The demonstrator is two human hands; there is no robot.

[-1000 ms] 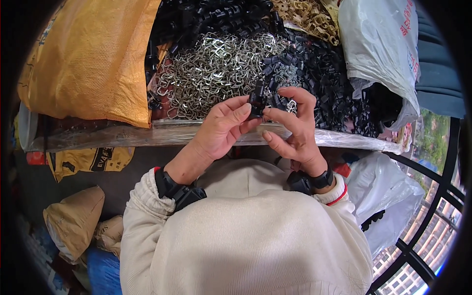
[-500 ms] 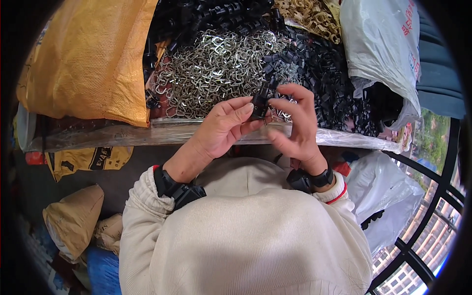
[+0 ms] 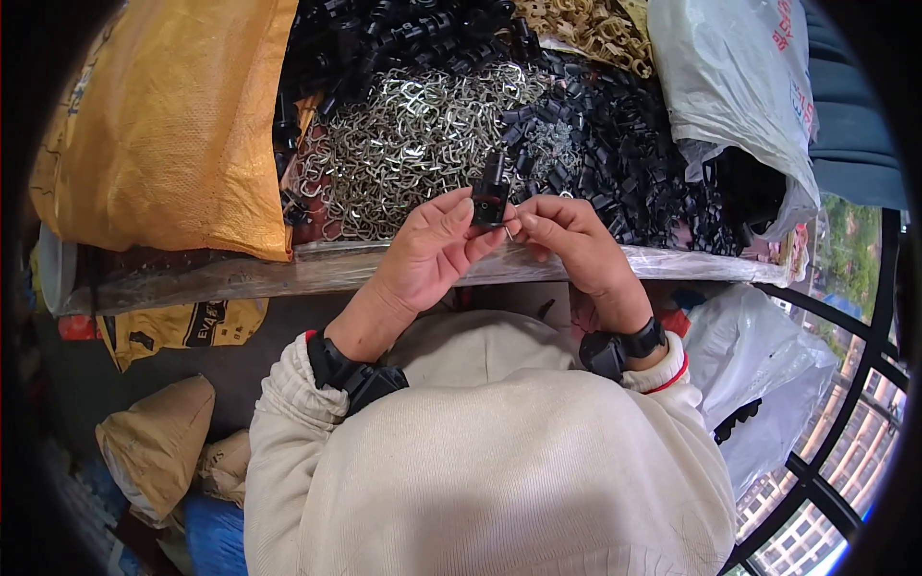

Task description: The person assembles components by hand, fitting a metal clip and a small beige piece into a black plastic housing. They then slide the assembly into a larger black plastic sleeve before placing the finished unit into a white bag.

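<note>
My left hand (image 3: 427, 248) is closed on a black plastic fitting (image 3: 491, 200), a block with a narrower stem pointing up and away from me. My right hand (image 3: 567, 238) pinches a thin metal wire piece (image 3: 510, 231) against the fitting's lower right side. Whether the wire sits in the fitting cannot be made out, as my fingertips partly cover it. Just beyond my hands, a heap of shiny bent metal hooks (image 3: 403, 144) covers the tabletop. Small black clips (image 3: 634, 163) lie heaped to its right, with little clear or silvery bits (image 3: 548, 149) between the two heaps.
More black fittings (image 3: 394, 34) are piled at the back, near tan plastic parts (image 3: 595, 29). An orange woven sack (image 3: 173, 125) stands left, a white plastic bag (image 3: 735, 86) right. The plastic-wrapped table edge (image 3: 336, 272) runs below my hands. Another white bag (image 3: 759, 374) lies lower right.
My right hand has come down from beside the fitting's top, and its spread fingers have closed on the wire piece. The fitting has turned more upright and shifted slightly left in my left hand.
</note>
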